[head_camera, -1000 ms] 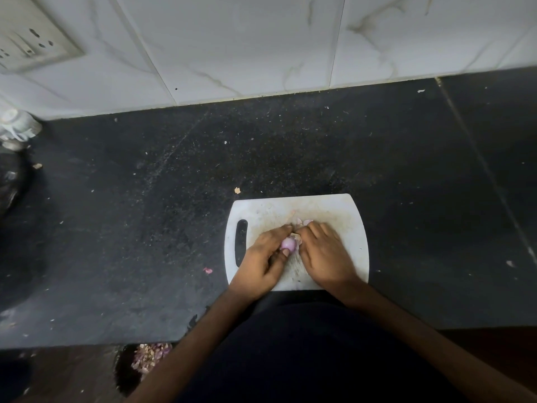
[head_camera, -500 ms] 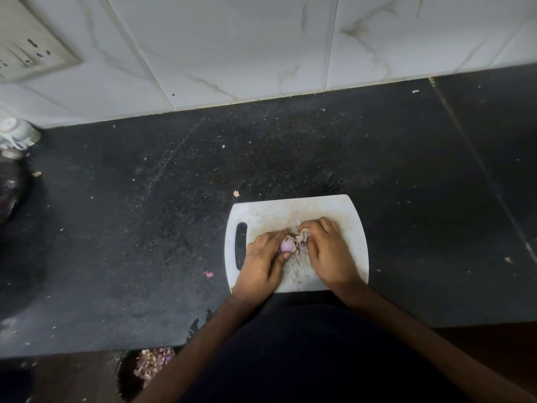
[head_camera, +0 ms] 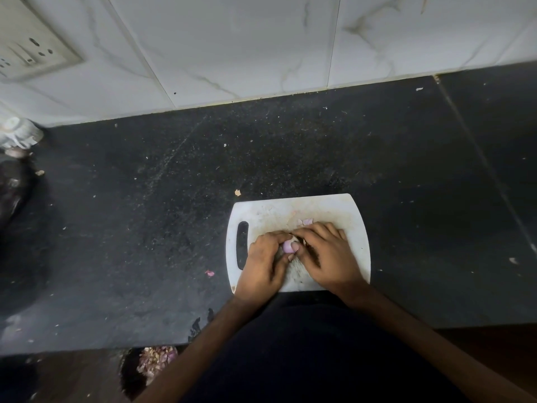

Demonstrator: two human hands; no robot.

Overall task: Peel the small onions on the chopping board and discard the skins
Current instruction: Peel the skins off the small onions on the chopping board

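A white chopping board [head_camera: 319,207] with a slot handle on its left lies near the front edge of the black counter. Over it, my left hand [head_camera: 263,263] pinches a small pale purple onion [head_camera: 287,246] between thumb and fingers. My right hand [head_camera: 325,254] presses against the same onion from the right, its fingertips on the skin at the onion's top. A few loose skin pieces [head_camera: 305,221] lie on the board just beyond my fingers. Any other onions are hidden under my hands.
A container of purple onion skins [head_camera: 157,362] sits below the counter's front edge at lower left. Skin scraps [head_camera: 209,273] dot the black counter [head_camera: 145,228]. A tiled wall with a socket plate [head_camera: 32,53] stands behind. Dark objects [head_camera: 11,193] sit at far left.
Both hands stayed on the onion over the board. The fingers shifted a little, and the bare purple side of the onion now shows more between the thumbs.
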